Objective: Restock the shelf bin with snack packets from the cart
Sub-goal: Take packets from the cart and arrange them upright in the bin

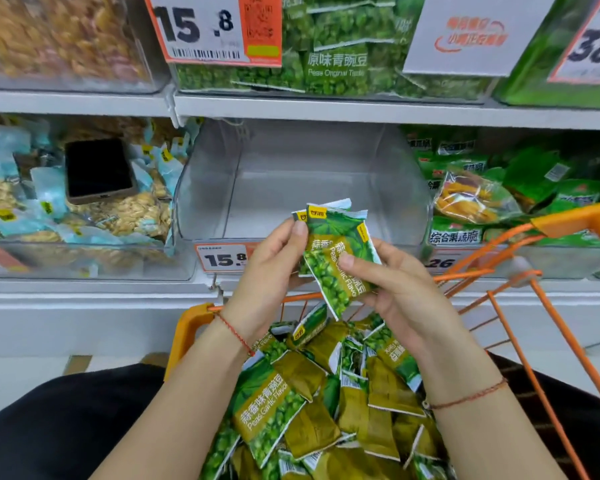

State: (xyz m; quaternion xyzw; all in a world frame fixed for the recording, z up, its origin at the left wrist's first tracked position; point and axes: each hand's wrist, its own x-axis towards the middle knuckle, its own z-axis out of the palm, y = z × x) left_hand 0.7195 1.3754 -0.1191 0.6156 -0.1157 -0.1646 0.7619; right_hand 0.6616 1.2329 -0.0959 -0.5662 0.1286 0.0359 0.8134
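The left hand (269, 271) and the right hand (392, 289) are together pinching a small fan of glossy green snack packets (336, 251), thumbs curled over the fronts, and the overlap is hiding how many packets there are. They are hovering just in front of the clear plastic shelf bin (302, 178), whose price tag (222, 258) the left hand is partly covering. Near the person, crinkled green-and-olive packets are lying heaped in the orange wire cart (499, 306), cut off below.
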